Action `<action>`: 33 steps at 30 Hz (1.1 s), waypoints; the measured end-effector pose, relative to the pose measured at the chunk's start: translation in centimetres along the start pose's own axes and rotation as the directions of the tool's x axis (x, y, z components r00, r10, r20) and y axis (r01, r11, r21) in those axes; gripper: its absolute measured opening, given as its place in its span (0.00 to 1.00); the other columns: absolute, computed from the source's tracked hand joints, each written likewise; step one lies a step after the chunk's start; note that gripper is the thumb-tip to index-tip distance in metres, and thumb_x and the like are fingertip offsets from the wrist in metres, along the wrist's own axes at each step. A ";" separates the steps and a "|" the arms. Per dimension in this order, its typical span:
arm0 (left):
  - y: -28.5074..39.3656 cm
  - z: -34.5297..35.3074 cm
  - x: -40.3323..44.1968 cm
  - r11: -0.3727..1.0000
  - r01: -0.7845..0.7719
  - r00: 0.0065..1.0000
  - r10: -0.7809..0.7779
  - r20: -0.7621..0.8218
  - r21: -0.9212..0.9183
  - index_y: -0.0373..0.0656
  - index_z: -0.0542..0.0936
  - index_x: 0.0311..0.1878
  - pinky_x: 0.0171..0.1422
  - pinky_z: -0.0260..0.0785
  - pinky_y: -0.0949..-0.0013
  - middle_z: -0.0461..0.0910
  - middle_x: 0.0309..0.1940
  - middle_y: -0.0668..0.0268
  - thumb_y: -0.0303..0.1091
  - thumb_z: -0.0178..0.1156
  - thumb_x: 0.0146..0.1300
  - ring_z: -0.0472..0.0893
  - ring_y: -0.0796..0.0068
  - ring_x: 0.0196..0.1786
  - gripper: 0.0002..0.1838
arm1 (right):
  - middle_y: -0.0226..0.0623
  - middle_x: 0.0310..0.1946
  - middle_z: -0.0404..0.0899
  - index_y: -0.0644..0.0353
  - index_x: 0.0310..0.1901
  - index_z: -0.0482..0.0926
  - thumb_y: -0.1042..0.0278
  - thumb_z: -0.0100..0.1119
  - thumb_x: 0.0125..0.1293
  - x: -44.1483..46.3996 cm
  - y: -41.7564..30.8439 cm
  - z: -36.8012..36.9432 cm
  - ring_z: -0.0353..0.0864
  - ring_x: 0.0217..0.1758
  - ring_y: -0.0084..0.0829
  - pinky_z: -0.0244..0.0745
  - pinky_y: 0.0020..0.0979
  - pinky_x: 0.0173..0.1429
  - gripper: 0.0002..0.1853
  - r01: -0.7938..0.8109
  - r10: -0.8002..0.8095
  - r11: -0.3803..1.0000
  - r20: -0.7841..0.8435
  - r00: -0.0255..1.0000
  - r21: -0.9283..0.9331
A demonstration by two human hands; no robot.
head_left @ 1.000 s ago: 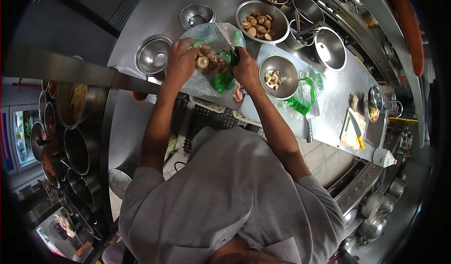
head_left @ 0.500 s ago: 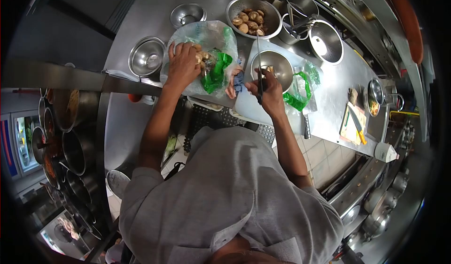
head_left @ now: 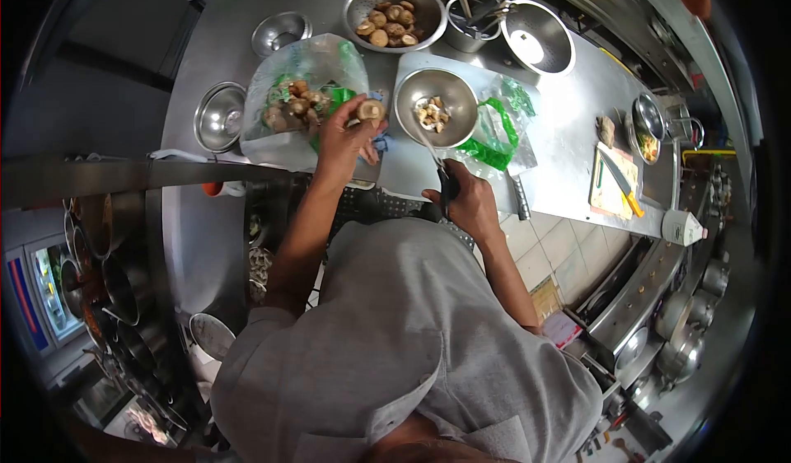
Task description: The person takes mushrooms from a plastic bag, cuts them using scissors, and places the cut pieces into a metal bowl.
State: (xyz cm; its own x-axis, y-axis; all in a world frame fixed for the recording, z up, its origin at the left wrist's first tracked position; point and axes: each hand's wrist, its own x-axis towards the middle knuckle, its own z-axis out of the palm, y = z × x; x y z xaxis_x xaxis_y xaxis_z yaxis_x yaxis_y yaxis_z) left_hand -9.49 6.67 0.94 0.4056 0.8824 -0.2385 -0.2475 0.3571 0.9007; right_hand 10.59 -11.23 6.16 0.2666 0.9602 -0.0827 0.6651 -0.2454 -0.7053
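A brown mushroom point(head_left: 371, 111) is held between the fingers of my left hand point(head_left: 339, 146), just left of a steel bowl point(head_left: 468, 105). Cut pale pieces point(head_left: 432, 114) lie inside that bowl. My right hand point(head_left: 471, 203) grips black-handled scissors point(head_left: 447, 184), their blades pointing up toward the bowl's near rim. To the left, a clear plastic bag point(head_left: 272, 72) with green parts lies open, with several mushrooms point(head_left: 298, 107) in it. Behind the bowl, a perforated steel colander point(head_left: 356, 10) holds more whole mushrooms.
A white cutting board point(head_left: 400, 170) lies under the bowl. Right of it are a green-and-clear bag point(head_left: 497, 154) and a knife point(head_left: 520, 198). Two steel bowls point(head_left: 221, 117) point(head_left: 280, 33) stand at left. Another knife point(head_left: 620, 181) rests on a small board point(head_left: 606, 195) at far right.
My left hand has come out of the bag with a mushroom and moved right. My right hand has lowered the scissors toward the bowl's near side. The camera view has shifted.
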 end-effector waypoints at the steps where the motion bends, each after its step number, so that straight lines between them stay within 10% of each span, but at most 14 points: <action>1: -0.8 0.6 0.0 0.994 0.036 0.998 -0.030 0.058 -0.107 0.35 0.71 0.73 0.58 0.84 0.61 0.83 0.58 0.53 0.24 0.65 0.72 0.88 0.60 0.53 0.28 | 0.51 0.36 0.88 0.64 0.59 0.81 0.53 0.82 0.56 -0.2 0.3 -0.2 0.90 0.38 0.51 0.82 0.45 0.45 0.34 -0.013 0.013 1.000 -0.010 1.000 -0.004; 5: -2.6 2.6 0.1 0.984 0.067 0.997 -0.058 0.060 -0.164 0.34 0.70 0.74 0.59 0.84 0.60 0.83 0.59 0.52 0.22 0.63 0.73 0.88 0.59 0.53 0.28 | 0.50 0.35 0.89 0.60 0.56 0.79 0.54 0.79 0.59 -0.7 1.4 -0.7 0.89 0.38 0.54 0.82 0.50 0.43 0.28 0.048 -0.058 0.966 -0.030 0.998 -0.254; 33: -7.2 6.6 1.3 0.943 -0.083 0.996 0.068 0.057 0.321 0.23 0.70 0.72 0.59 0.81 0.69 0.85 0.59 0.47 0.16 0.59 0.69 0.87 0.67 0.56 0.28 | 0.57 0.24 0.84 0.68 0.55 0.75 0.56 0.75 0.65 -0.2 3.2 0.2 0.87 0.29 0.59 0.80 0.52 0.33 0.27 0.082 -0.051 0.943 0.102 0.993 -0.323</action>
State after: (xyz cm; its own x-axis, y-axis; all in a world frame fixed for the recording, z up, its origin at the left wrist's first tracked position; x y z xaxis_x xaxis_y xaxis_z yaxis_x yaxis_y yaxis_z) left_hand -1.38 3.24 -3.46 0.4374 0.8858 -0.1552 0.0151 0.1653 0.9861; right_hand 12.54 -12.16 3.76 0.1598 0.9801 -0.1181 0.8742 -0.1961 -0.4442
